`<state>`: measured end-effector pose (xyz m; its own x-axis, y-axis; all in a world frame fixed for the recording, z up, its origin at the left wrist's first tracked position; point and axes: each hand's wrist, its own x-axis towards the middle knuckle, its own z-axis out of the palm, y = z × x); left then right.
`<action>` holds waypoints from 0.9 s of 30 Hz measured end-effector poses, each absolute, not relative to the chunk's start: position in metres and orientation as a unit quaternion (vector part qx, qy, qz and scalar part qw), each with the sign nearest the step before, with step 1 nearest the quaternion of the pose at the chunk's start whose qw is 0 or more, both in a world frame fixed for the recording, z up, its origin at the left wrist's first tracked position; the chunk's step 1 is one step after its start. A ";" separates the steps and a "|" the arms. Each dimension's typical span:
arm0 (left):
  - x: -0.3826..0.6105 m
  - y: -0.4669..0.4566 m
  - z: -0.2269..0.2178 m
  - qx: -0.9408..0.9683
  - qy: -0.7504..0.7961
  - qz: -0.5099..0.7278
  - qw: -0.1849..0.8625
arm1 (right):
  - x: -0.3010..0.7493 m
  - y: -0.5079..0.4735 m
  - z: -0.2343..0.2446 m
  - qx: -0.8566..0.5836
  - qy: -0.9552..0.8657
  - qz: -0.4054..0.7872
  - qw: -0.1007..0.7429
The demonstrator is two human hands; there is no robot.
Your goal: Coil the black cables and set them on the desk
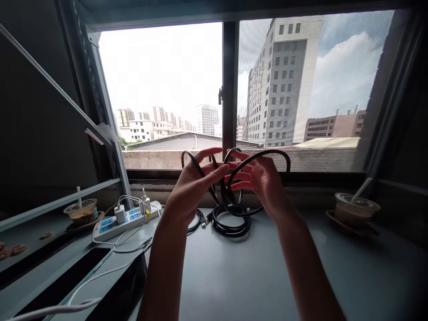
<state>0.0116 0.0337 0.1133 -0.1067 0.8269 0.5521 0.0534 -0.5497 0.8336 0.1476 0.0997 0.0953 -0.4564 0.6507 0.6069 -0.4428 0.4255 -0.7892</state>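
Note:
Both of my hands are raised above a grey table (234,276) in front of a window. My left hand (192,187) and my right hand (262,180) hold loops of a black cable (267,155) between them, fingers curled loosely around the strands. The cable arcs up above my fingers and hangs down to a black coil (230,223) lying on the table just beyond my wrists. A plug end (204,221) of the cable lies beside the coil.
A white power strip (125,218) with chargers and white wires lies at the left. A dark phone (62,281) lies at the near left. Drink cups with straws stand at the far left (82,210) and far right (356,208). The window frame (230,89) rises behind.

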 end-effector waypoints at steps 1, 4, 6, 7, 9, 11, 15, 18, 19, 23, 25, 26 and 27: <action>0.013 0.034 0.113 0.597 0.363 0.652 0.295 | 0.152 0.098 0.096 -0.062 -0.660 0.545 0.514; 0.017 0.038 0.111 0.579 0.358 0.683 0.265 | 0.166 0.094 0.099 -0.039 -0.649 0.563 0.510; 0.019 0.043 0.111 0.564 0.368 0.702 0.234 | 0.172 0.091 0.102 -0.036 -0.651 0.561 0.511; 0.019 0.045 0.111 0.561 0.376 0.705 0.218 | 0.173 0.091 0.104 -0.032 -0.645 0.562 0.517; 0.018 0.050 0.110 0.566 0.396 0.698 0.190 | 0.175 0.091 0.108 -0.017 -0.607 0.575 0.549; 0.013 0.056 0.108 0.576 0.417 0.682 0.171 | 0.179 0.094 0.111 -0.018 -0.560 0.587 0.585; -0.005 0.062 0.105 0.573 0.456 0.667 0.139 | 0.205 0.102 0.111 -0.078 -0.593 0.561 0.573; -0.018 0.060 0.105 0.542 0.481 0.679 0.122 | 0.232 0.105 0.105 -0.141 -0.622 0.532 0.556; -0.021 0.058 0.106 0.529 0.487 0.684 0.119 | 0.240 0.106 0.103 -0.159 -0.625 0.523 0.558; -0.023 0.049 0.110 0.513 0.507 0.680 0.131 | 0.254 0.107 0.098 -0.179 -0.628 0.489 0.578; -0.021 0.047 0.111 0.532 0.499 0.665 0.161 | 0.251 0.107 0.098 -0.167 -0.640 0.474 0.581; -0.019 0.046 0.111 0.543 0.482 0.663 0.185 | 0.247 0.106 0.098 -0.161 -0.650 0.466 0.578; -0.017 0.047 0.111 0.553 0.459 0.662 0.212 | 0.242 0.106 0.098 -0.157 -0.661 0.459 0.572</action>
<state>-0.0175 0.0468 0.1108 -0.2980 0.7884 0.5382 0.2274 -0.4890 0.8421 0.2417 0.1064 0.0983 -0.2960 0.7330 0.6124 -0.3171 0.5294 -0.7869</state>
